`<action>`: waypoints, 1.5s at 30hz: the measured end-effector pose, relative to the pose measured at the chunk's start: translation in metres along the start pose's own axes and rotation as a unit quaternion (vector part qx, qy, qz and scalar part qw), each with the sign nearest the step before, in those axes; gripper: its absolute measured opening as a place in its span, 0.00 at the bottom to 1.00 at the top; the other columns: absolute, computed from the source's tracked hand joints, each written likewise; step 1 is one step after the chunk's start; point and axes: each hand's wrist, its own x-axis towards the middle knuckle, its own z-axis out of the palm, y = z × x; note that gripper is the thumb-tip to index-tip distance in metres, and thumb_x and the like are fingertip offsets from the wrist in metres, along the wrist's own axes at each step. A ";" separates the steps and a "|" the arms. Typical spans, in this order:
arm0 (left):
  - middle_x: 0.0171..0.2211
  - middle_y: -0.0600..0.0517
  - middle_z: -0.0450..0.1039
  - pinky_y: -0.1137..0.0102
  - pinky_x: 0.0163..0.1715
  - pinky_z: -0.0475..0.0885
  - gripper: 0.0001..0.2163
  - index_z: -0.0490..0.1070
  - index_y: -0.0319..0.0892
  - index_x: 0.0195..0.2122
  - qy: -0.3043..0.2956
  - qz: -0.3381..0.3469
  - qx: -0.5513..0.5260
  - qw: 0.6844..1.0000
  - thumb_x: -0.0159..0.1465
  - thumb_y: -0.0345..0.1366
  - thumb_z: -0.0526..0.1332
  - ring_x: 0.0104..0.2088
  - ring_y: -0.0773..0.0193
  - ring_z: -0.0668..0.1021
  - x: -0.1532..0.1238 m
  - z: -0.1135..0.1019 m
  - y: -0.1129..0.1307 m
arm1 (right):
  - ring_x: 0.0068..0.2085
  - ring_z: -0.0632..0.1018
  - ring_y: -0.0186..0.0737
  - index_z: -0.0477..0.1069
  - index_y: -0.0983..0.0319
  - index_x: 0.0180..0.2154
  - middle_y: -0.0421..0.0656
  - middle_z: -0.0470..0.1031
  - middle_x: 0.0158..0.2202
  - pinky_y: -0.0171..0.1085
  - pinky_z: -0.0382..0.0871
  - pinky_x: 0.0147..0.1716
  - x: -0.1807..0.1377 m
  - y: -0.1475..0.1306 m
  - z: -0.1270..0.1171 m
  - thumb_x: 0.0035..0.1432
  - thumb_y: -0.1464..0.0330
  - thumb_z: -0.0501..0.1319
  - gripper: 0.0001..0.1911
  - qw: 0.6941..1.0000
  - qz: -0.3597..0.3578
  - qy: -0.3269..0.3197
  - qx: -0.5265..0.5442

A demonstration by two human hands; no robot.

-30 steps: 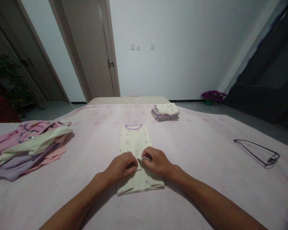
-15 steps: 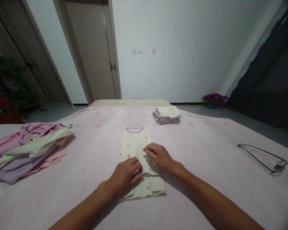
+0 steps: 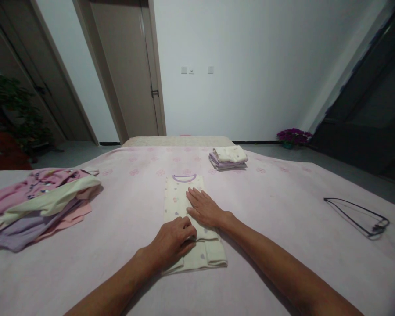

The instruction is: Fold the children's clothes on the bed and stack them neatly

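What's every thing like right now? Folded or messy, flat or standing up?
cream garment: folded into a narrow strip, flat on the bed.
left hand: on its lower part, fingers curled; grip hidden.
right hand: flat and open on its middle.
small stack: neatly folded.
clothes pile: loose, unfolded.
hanger: bare, lying flat.

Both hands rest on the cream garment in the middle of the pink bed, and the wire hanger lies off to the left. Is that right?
Not quite: the wire hanger lies to the right, as the head view shows. The left hand and right hand do rest on the cream garment in the middle of the pink bed.
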 end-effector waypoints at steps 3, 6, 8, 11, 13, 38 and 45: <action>0.41 0.50 0.72 0.70 0.38 0.67 0.03 0.72 0.45 0.40 0.007 0.015 -0.012 1.000 0.67 0.34 0.59 0.40 0.62 0.73 -0.002 -0.003 -0.001 | 0.73 0.47 0.51 0.50 0.67 0.71 0.55 0.45 0.73 0.54 0.40 0.70 -0.010 -0.004 -0.002 0.70 0.57 0.49 0.34 1.000 -0.009 0.007 -0.005; 0.40 0.49 0.73 0.70 0.38 0.68 0.05 0.74 0.45 0.41 0.006 0.032 -0.023 0.999 0.68 0.35 0.59 0.40 0.62 0.74 -0.002 -0.008 -0.001 | 0.73 0.49 0.51 0.51 0.65 0.70 0.54 0.48 0.73 0.55 0.40 0.70 -0.025 -0.011 -0.002 0.70 0.59 0.50 0.33 1.000 -0.011 0.003 -0.006; 0.40 0.49 0.74 0.71 0.40 0.69 0.07 0.76 0.45 0.42 -0.004 0.045 -0.036 0.998 0.69 0.37 0.58 0.40 0.63 0.75 -0.003 -0.013 -0.002 | 0.72 0.51 0.51 0.53 0.63 0.70 0.53 0.50 0.72 0.54 0.43 0.70 -0.037 -0.014 -0.001 0.69 0.60 0.52 0.32 1.000 -0.022 0.004 -0.001; 0.42 0.48 0.76 0.72 0.43 0.71 0.12 0.76 0.45 0.47 -0.016 0.062 -0.071 0.995 0.72 0.38 0.54 0.41 0.65 0.77 -0.011 -0.022 -0.010 | 0.70 0.58 0.49 0.59 0.60 0.67 0.51 0.58 0.70 0.52 0.50 0.68 -0.056 -0.015 -0.003 0.69 0.61 0.54 0.28 0.998 -0.055 0.032 0.025; 0.44 0.47 0.77 0.72 0.44 0.72 0.13 0.75 0.45 0.49 0.003 0.056 -0.071 0.996 0.73 0.37 0.52 0.43 0.64 0.78 -0.021 -0.028 -0.020 | 0.64 0.67 0.47 0.66 0.60 0.63 0.50 0.68 0.64 0.49 0.59 0.64 -0.069 -0.009 -0.007 0.69 0.63 0.54 0.23 0.995 -0.059 0.072 0.046; 0.50 0.46 0.78 0.68 0.45 0.77 0.07 0.69 0.44 0.47 0.057 0.078 0.039 0.995 0.72 0.31 0.54 0.45 0.63 0.80 -0.055 -0.019 -0.066 | 0.51 0.80 0.41 0.71 0.60 0.51 0.51 0.79 0.51 0.40 0.77 0.49 -0.093 0.032 -0.005 0.67 0.73 0.57 0.13 0.955 -0.222 0.191 0.043; 0.51 0.45 0.76 0.69 0.48 0.76 0.14 0.65 0.46 0.57 0.044 0.063 -0.055 0.996 0.71 0.29 0.53 0.49 0.64 0.78 -0.056 -0.020 -0.064 | 0.47 0.79 0.42 0.72 0.60 0.52 0.51 0.79 0.48 0.41 0.75 0.46 -0.089 0.026 -0.007 0.66 0.74 0.57 0.14 0.960 -0.204 0.191 0.021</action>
